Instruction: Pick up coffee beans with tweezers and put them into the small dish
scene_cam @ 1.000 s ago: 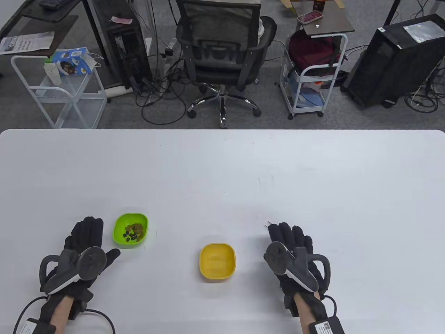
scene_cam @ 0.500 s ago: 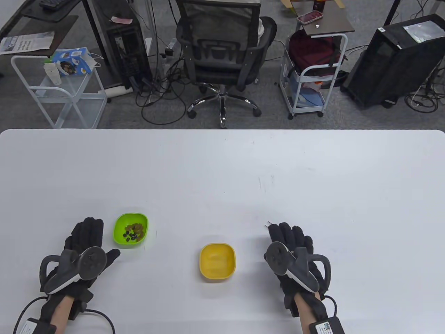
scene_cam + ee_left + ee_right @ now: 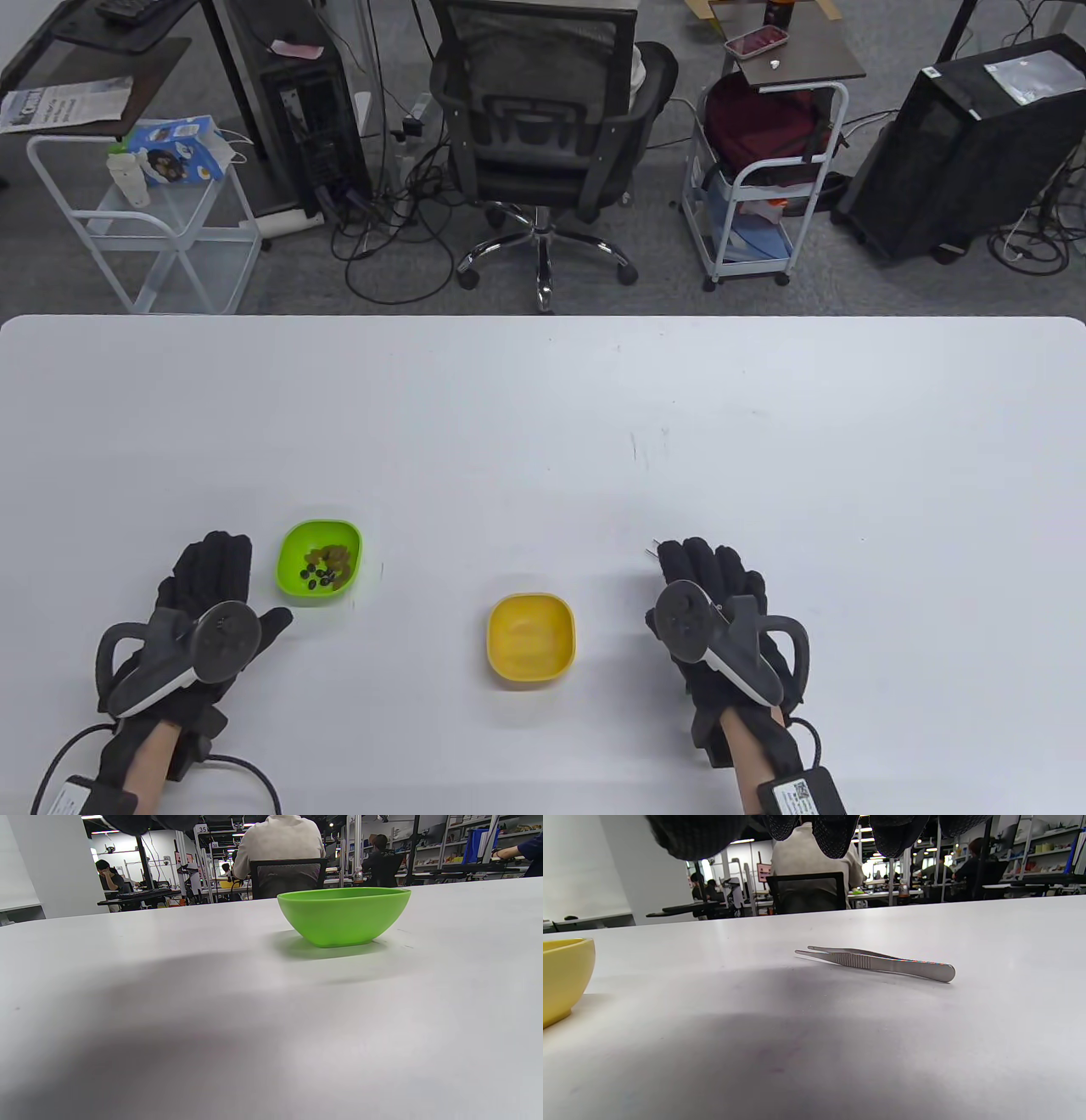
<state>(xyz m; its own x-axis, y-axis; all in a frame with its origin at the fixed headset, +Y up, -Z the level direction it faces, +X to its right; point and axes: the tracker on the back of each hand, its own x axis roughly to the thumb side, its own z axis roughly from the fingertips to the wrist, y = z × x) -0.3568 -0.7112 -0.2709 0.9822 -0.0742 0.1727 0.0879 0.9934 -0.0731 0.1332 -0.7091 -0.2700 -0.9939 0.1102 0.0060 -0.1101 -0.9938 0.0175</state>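
A green bowl (image 3: 321,562) holds dark coffee beans (image 3: 320,577) and some lighter brown pieces; it also shows in the left wrist view (image 3: 343,916). An empty yellow dish (image 3: 531,638) stands at the near middle, and its edge shows in the right wrist view (image 3: 562,976). Metal tweezers (image 3: 878,962) lie flat on the table under my right hand (image 3: 704,569), with only their tips (image 3: 655,548) showing from above. My right fingers (image 3: 835,832) hang above the tweezers without touching them. My left hand (image 3: 237,586) rests flat and open, just left of the green bowl.
The white table (image 3: 543,407) stretches far back and to both sides. An office chair (image 3: 543,144) and carts (image 3: 764,170) stand on the floor beyond the far edge.
My right hand has shifted slightly to the right and risen a little over the tweezers. The left hand, bowls and tweezers have not moved.
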